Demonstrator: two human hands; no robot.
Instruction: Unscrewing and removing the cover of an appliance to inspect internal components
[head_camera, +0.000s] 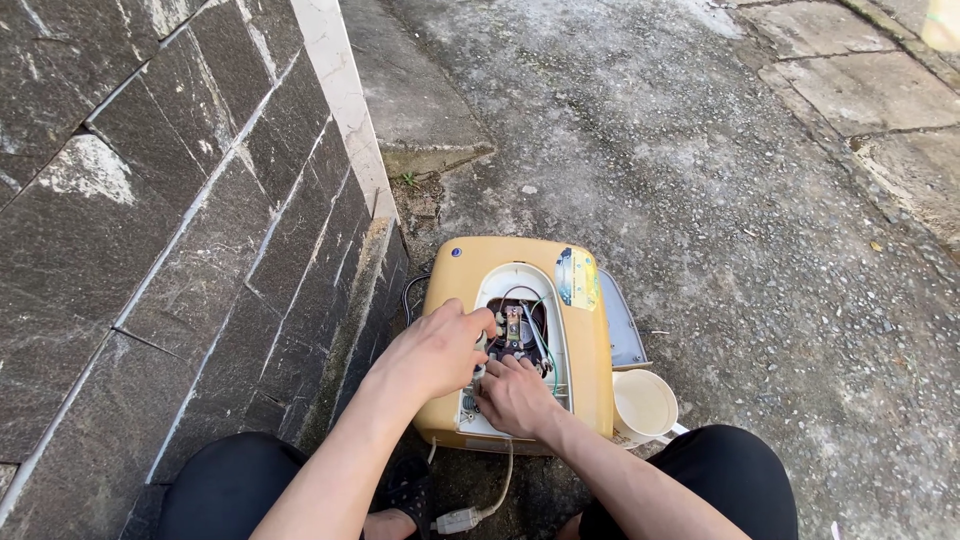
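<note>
Yellow appliance housing (520, 330) lies on the concrete ground (720, 200), its oval opening exposing wiring (520, 325); left hand (435, 350) pinches parts at the opening's left edge, right hand (515, 398) has fingers curled inside the lower rim; stone wall (180, 250) crowds the left, a white cup (643, 405) stands just right; open ground beyond.

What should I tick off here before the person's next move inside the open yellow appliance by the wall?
1. Left hand placed at the opening's left edge: ok.
2. Right hand fingers in the wiring: ok.
3. Yellow appliance lying flat on the ground: ok.
4. Plug lying loose on the ground, not in a socket: ok.
5. White cup upright, clear of both hands: ok.
6. Tool or part in either hand: cannot tell.
</note>
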